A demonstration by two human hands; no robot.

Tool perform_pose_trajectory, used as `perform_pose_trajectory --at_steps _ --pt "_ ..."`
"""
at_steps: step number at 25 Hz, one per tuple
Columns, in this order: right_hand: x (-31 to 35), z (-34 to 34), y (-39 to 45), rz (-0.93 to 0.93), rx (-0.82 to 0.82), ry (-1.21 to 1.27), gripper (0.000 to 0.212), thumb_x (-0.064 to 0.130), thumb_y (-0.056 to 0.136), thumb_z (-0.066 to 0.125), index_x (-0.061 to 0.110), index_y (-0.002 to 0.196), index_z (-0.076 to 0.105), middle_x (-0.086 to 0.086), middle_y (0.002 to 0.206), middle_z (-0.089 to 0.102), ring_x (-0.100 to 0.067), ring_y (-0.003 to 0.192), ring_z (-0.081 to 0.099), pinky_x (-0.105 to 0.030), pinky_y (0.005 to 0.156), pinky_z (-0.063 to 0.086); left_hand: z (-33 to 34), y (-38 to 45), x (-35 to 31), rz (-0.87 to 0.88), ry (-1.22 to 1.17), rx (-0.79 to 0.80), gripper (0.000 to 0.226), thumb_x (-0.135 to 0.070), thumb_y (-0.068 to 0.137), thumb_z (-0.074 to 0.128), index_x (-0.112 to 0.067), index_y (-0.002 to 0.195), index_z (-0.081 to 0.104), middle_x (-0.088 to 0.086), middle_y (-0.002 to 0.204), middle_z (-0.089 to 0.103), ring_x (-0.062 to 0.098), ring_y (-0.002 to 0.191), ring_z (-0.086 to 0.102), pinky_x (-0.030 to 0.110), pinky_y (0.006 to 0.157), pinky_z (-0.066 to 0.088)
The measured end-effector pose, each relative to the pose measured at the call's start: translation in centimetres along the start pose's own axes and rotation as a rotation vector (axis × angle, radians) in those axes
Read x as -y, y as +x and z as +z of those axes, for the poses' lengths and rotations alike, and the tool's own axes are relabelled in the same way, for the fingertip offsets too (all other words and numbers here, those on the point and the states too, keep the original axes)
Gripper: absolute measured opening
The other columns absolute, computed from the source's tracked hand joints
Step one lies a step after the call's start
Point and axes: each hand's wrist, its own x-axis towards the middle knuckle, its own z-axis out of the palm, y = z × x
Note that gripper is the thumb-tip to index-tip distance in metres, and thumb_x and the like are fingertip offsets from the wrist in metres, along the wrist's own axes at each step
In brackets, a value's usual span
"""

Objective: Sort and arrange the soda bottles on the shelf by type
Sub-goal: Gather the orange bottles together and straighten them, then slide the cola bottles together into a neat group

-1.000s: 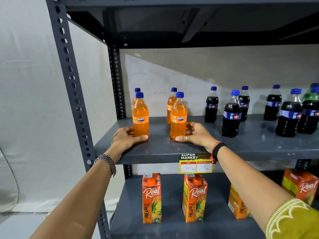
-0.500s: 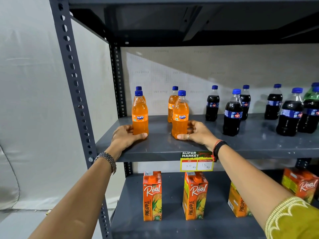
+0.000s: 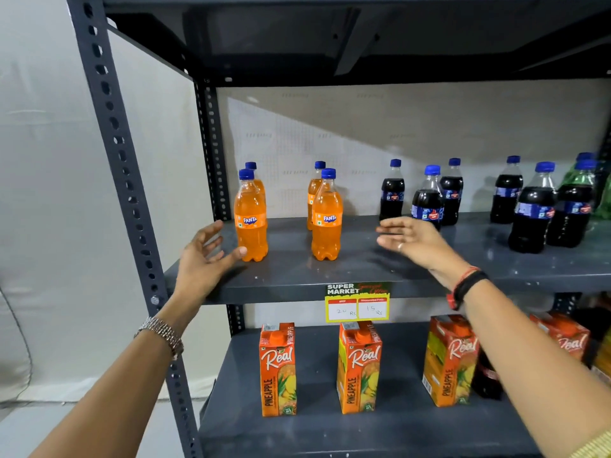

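Head view: four orange Fanta bottles [image 3: 251,219], blue caps, stand upright in two pairs at the left of the shelf [image 3: 363,272]. Dark cola bottles [image 3: 426,201] stand to the right. Tag [image 3: 358,302] reads "SUPER MARKET", 20 Rs, 15 Rs. Below stand Real Pineapple cartons [image 3: 277,370]. Left hand [image 3: 203,259] spread, empty, thumb just beside the front bottle. Right hand [image 3: 410,239] spread, empty.

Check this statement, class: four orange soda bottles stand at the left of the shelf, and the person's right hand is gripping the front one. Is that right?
One detail is wrong. The head view shows the right hand open and clear of the bottles, to the right of the front orange bottle. The rest holds: four orange soda bottles stand at the left of the shelf.
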Motion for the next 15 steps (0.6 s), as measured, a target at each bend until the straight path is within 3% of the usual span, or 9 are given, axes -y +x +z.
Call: perform_pose_trajectory --at_steps 3,6,8,10,13,15 --pt "-0.8 -6.1 -2.1 -0.069 -0.107 -0.019 0.027 0.003 0.075 0.071 0.022 0.094 0.066 -0.001 0.101 0.072 -0.004 0.089 0.068 -0.012 0.080 0.053 2.2 -2.3 -1.3 0.138 0.027 -0.140 0.035 -0.019 0.079 0.068 -0.022 0.112 0.058 -0.003 0.112 0.064 -0.005 0.092 0.061 0.011 0.077 0.050" --pt "-1.8 -11.9 -3.3 -0.105 -0.282 0.015 0.025 0.003 0.078 0.068 0.019 0.098 0.065 0.002 0.095 0.071 -0.010 0.093 0.068 -0.018 0.080 0.056 6.9 -4.0 -3.9 0.213 0.030 -0.083 0.023 -0.015 0.082 0.063 -0.020 0.105 0.062 -0.003 0.101 0.068 0.002 0.087 0.063 0.017 0.077 0.051" --pt "-2.8 -15.5 -3.5 -0.137 -0.430 0.022 0.027 0.002 0.079 0.067 0.017 0.102 0.063 0.005 0.092 0.069 -0.012 0.091 0.066 -0.020 0.083 0.055 11.4 -4.8 -5.6 0.251 0.000 0.007 0.022 -0.012 0.083 0.062 -0.015 0.105 0.062 0.000 0.100 0.069 0.006 0.088 0.064 0.016 0.077 0.050" --pt "-3.9 -18.3 -3.4 -0.168 -0.525 0.013 0.029 0.002 0.079 0.067 0.019 0.102 0.061 0.012 0.087 0.068 -0.008 0.085 0.063 -0.013 0.079 0.052 15.5 -5.1 -7.1 0.259 -0.040 0.069 0.022 -0.012 0.082 0.062 -0.014 0.105 0.062 0.001 0.097 0.069 0.007 0.086 0.064 0.016 0.074 0.049" --pt "-5.3 -23.0 -3.0 -0.184 -0.535 -0.083 0.037 0.006 0.075 0.072 0.022 0.105 0.057 0.004 0.099 0.066 -0.006 0.087 0.061 -0.005 0.072 0.049 22.6 -5.0 -8.8 0.197 -0.068 0.163 0.033 -0.009 0.080 0.064 -0.014 0.112 0.055 0.004 0.108 0.065 0.013 0.092 0.061 0.015 0.077 0.049" --pt "-6.0 -25.4 -2.5 -0.197 -0.518 -0.170 0.043 0.012 0.073 0.075 0.026 0.109 0.055 0.003 0.108 0.062 -0.010 0.094 0.059 -0.011 0.076 0.051 26.8 -4.4 -9.3 0.092 -0.042 0.180 0.051 -0.012 0.077 0.069 -0.008 0.123 0.046 0.009 0.125 0.056 0.018 0.105 0.055 0.025 0.088 0.048"
